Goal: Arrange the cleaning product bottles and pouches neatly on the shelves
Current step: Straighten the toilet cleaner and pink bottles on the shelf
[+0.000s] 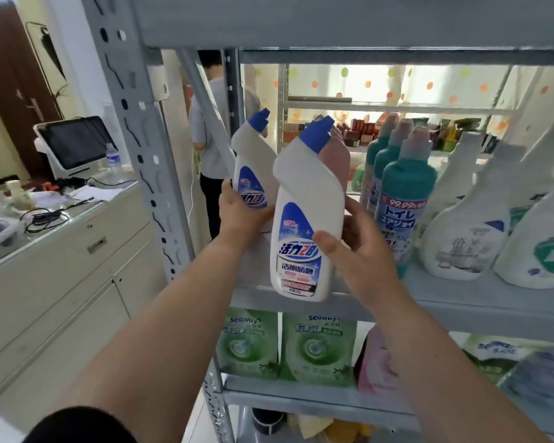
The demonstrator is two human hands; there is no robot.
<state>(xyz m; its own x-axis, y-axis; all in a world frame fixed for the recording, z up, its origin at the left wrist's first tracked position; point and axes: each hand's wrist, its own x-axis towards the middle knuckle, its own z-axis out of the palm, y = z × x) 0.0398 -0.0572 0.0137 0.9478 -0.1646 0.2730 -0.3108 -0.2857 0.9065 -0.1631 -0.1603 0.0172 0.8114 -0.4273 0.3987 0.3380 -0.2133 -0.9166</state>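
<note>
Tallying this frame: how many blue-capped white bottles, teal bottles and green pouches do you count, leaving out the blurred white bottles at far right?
Blue-capped white bottles: 2, one held in the right hand, one in the left hand
Teal bottles: 3
Green pouches: 2
Total: 7

Head-worn view, forward and slightly down, close to the shelving point(461, 302).

left: brown door point(7, 75), cream drawer cabinet point(61, 257) | cabinet top: dark monitor point(74, 145) at far edge, cables point(45, 215) | back: bright dotted curtain point(397, 81), person standing point(211, 139)
</note>
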